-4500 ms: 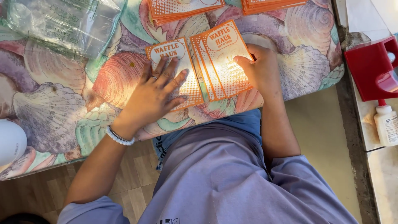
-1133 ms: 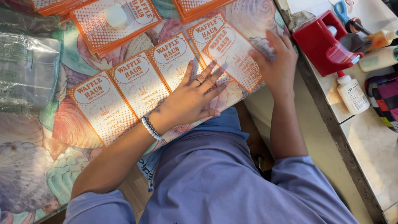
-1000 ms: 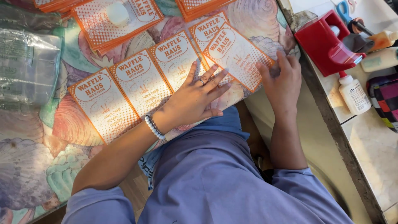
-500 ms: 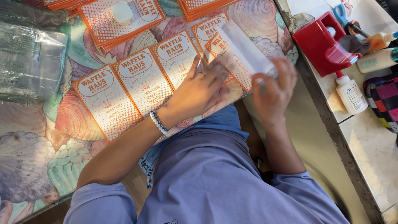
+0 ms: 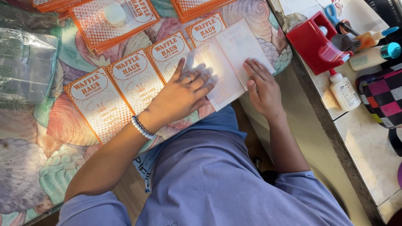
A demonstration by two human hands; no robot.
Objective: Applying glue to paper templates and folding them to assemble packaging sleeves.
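Leaflets [image 5: 138,79] lie in an overlapped row on the shell-patterned surface [image 5: 25,159], left of the red dispenser [image 5: 312,44]. Left hand [image 5: 182,94] presses flat, fingers spread, on the row. Right hand [image 5: 261,86] flattens the overturned pale sheet [image 5: 234,54]. Uneven pressure could likely skew the alignment.

Orange-and-white folded paper strip [image 5: 176,71], end panels blank side up, flat on shell-patterned cloth

A red plastic tape dispenser [image 5: 315,44] sits on the pale stone counter [image 5: 368,146]. Just below it stands a small white glue bottle [image 5: 343,90]; a pink-and-black checkered pouch [image 5: 383,94] lies further right.
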